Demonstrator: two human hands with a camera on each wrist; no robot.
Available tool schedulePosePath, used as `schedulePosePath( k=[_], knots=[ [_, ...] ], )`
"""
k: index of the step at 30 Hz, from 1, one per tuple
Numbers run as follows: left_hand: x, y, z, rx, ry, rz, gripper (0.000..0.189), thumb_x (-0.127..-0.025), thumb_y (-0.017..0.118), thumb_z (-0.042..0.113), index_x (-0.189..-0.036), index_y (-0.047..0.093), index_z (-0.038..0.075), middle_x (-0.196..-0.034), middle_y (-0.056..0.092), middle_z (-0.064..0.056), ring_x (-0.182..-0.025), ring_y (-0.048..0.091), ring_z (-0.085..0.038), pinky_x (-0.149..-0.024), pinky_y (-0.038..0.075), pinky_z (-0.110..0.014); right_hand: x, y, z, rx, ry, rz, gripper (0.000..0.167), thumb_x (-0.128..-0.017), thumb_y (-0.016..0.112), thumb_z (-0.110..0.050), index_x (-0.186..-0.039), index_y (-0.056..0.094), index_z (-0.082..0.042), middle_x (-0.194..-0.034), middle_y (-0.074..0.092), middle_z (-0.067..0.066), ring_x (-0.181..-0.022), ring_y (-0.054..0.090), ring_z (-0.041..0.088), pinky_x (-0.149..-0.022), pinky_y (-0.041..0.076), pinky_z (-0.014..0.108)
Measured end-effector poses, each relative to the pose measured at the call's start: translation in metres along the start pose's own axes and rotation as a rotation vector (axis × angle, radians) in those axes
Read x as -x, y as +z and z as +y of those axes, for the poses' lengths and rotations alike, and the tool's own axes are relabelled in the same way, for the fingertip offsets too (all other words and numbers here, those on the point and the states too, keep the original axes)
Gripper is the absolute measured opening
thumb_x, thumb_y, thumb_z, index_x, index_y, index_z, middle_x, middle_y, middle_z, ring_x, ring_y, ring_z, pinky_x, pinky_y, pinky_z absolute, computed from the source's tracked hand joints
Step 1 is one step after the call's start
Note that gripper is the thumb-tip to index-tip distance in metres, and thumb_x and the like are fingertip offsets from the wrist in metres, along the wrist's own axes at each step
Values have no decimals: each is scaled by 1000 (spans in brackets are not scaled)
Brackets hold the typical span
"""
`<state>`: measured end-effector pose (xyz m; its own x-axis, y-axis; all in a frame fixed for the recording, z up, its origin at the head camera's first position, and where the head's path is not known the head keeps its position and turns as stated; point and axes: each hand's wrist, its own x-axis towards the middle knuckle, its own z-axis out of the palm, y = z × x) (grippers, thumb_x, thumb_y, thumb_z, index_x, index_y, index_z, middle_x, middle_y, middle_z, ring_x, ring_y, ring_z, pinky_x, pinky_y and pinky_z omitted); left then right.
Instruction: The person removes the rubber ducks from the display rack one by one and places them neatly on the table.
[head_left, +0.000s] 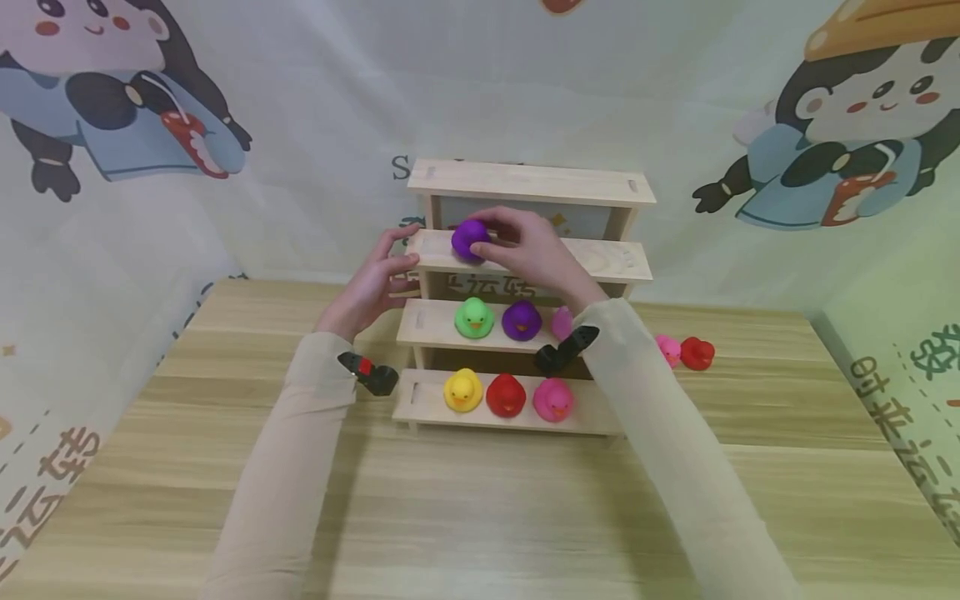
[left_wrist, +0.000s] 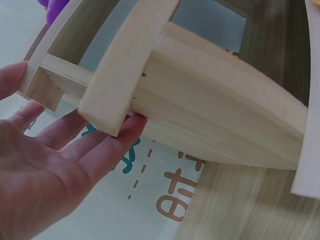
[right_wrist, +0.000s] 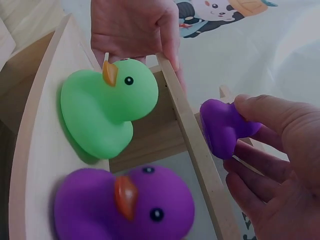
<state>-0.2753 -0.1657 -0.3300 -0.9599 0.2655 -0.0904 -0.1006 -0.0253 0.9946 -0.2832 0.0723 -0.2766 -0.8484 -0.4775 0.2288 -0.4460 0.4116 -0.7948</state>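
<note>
My right hand [head_left: 528,250] pinches a purple rubber duck [head_left: 468,240] between thumb and fingers, at the left part of the second shelf from the top. In the right wrist view this duck [right_wrist: 217,130] is tilted against the shelf edge. My left hand [head_left: 367,287] holds the left end of that same shelf of the wooden stepped rack [head_left: 532,179], thumb and fingers at its edges. A green duck [head_left: 474,319], another purple duck [head_left: 522,322] and a partly hidden pink duck [head_left: 562,322] stand one shelf below.
On the lowest shelf sit a yellow duck [head_left: 463,390], a red duck [head_left: 506,396] and a pink duck [head_left: 553,400]. Right of the rack, another pink duck [head_left: 668,351] and a red duck [head_left: 697,354] lie on the wooden table [head_left: 480,517]. Behind hangs a printed cloth [head_left: 322,125].
</note>
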Motion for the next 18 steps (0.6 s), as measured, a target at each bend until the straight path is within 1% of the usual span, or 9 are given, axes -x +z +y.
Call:
schedulePosePath(
  k=[9,18],
  knots=[
    [1,1,1,-12,9,-2,56,-102,39,18,-153,18,26,-141,36,-29,-129,38,-48,-104,33,-58,16,-9,3,-1,1,33,40,-93,66,-17,-131,58,-8,-129,59,5,-123,53,20,-101,41,25],
    [1,0,0,-26,7,0,56,-102,39,19,-153,18,27,-143,34,-27,-129,40,-47,-105,33,-57,28,-18,8,26,12,66,39,-93,66,-16,-130,59,-7,-127,60,8,-119,55,22,-101,42,30]
  ],
)
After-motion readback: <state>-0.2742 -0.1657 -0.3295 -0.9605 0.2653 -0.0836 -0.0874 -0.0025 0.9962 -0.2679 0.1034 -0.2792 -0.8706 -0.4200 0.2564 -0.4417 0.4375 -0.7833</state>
